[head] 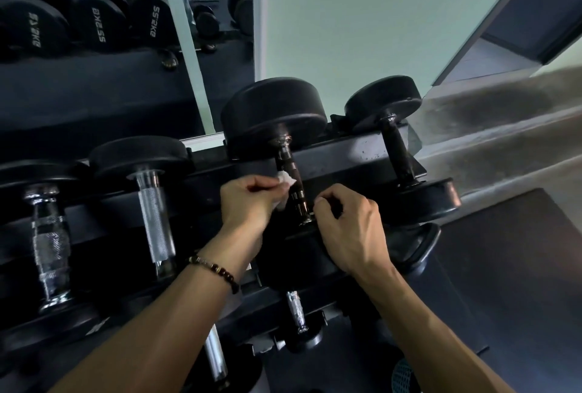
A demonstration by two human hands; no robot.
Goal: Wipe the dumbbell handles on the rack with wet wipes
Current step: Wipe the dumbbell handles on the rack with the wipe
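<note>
A black dumbbell [274,112] lies on the top tier of the dark rack [346,153], its dark ringed handle [291,181] pointing toward me. My left hand [245,203] pinches a crumpled white wet wipe [285,186] just left of that handle, touching it. My right hand [346,222] is at the handle's near end with fingers curled; whether it holds anything is hidden. The dumbbell's near head is mostly covered by my hands.
A second black dumbbell [400,147] sits to the right on the same tier. Chrome-handled dumbbells [154,219] fill the rack to the left and below. A mirror [94,30] behind reflects more weights. A pale wall and stair edge rise at right.
</note>
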